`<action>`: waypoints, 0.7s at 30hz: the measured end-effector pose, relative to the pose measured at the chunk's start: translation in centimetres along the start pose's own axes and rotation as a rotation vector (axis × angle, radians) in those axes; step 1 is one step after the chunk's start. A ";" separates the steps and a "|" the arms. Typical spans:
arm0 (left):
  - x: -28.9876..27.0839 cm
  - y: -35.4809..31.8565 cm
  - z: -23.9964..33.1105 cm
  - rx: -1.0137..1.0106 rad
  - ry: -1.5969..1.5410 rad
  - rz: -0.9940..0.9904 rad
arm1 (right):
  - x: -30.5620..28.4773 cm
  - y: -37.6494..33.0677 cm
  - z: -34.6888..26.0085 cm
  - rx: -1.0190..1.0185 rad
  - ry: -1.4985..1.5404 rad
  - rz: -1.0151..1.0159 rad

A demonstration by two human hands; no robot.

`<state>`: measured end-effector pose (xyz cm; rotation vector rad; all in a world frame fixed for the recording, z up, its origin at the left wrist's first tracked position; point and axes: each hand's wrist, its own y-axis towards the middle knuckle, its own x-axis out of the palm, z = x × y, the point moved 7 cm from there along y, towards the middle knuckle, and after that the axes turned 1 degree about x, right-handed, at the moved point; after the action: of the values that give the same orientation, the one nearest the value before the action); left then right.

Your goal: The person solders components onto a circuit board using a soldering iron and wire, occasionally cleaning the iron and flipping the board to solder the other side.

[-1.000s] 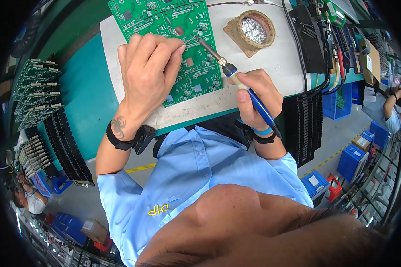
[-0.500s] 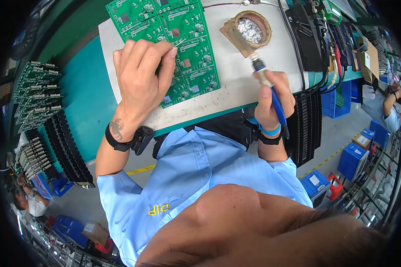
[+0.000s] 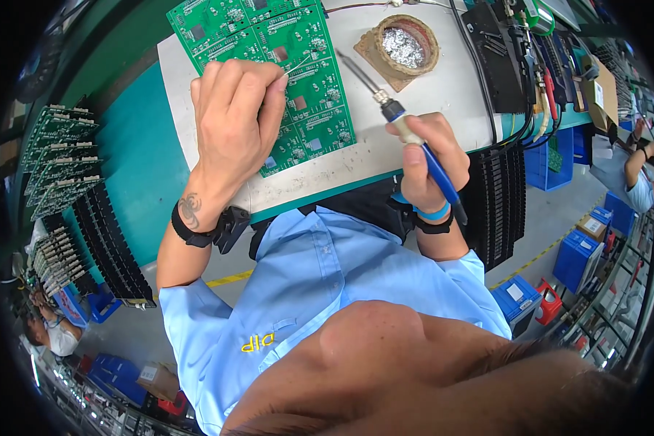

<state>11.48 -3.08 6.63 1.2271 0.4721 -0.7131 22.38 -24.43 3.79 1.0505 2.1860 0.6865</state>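
The left hand (image 3: 232,120) rests on the green circuit board (image 3: 309,94), pinching a thin solder wire (image 3: 298,67). The right hand (image 3: 425,156) grips a blue-handled soldering iron (image 3: 396,116), tip raised above the white bench (image 3: 414,87). A round tip-cleaner dish (image 3: 403,45) sits behind. 2 blue bins (image 3: 580,258) with white labels stand on the floor at right.

An electronics assembly workshop: racks of circuit boards (image 3: 54,156), blue parts bins (image 3: 578,258)
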 end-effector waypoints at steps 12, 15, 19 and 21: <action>0.2 0.0 -0.1 -0.010 0.028 -0.019 | 1.6 0.6 0.3 0.034 0.007 -0.053; 0.2 0.0 -0.1 -0.010 0.031 -0.017 | 1.7 0.6 0.3 0.033 0.006 -0.051; 0.3 0.0 -0.1 -0.005 0.034 -0.013 | 1.7 0.6 0.3 0.033 0.004 -0.054; 0.3 0.1 -0.1 0.002 0.038 -0.009 | 1.7 0.6 0.3 0.033 0.003 -0.056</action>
<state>11.75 -3.05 6.48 1.2425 0.5082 -0.6989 22.04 -22.68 3.49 1.0020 2.2274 0.6289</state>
